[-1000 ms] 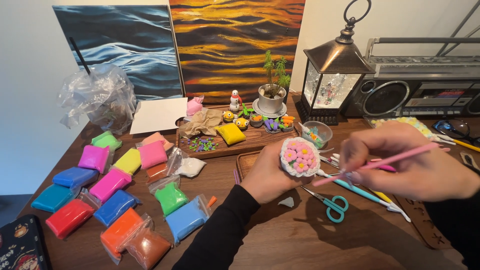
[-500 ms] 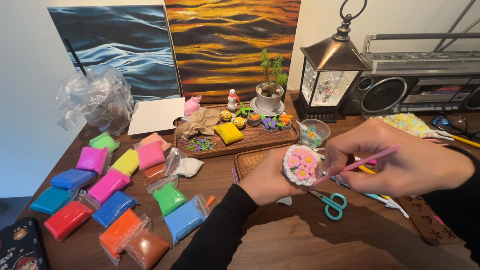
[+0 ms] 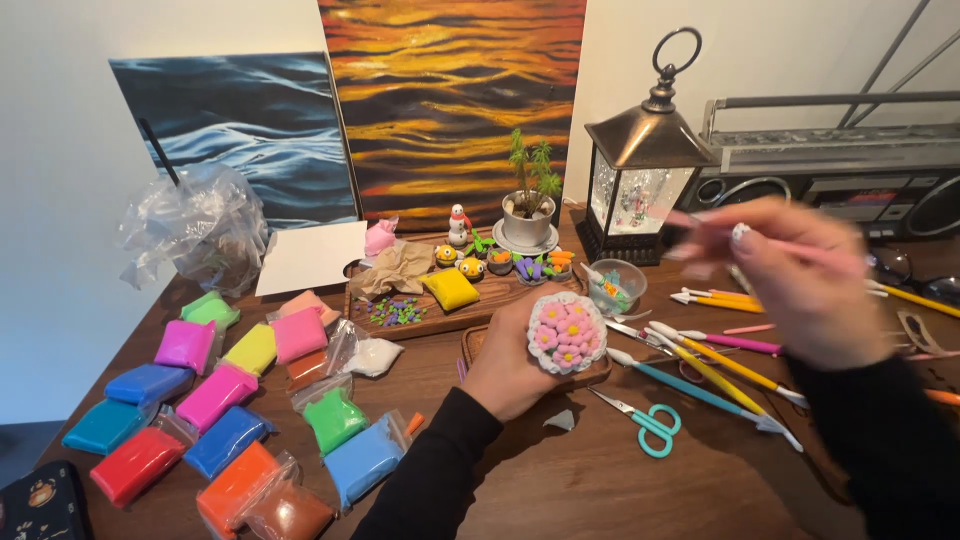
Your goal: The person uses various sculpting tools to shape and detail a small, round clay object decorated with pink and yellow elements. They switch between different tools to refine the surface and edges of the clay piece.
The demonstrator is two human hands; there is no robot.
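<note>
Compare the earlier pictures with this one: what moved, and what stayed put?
The right hand, gripping the pink tool, has lifted up and away from the clay flower piece. The left hand still holds that piece; the clay packs and scissors lie unmoved.

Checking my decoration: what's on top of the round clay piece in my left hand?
The round white clay piece carries pink flowers with yellow centres. Its underside is hidden by the left hand.
</note>
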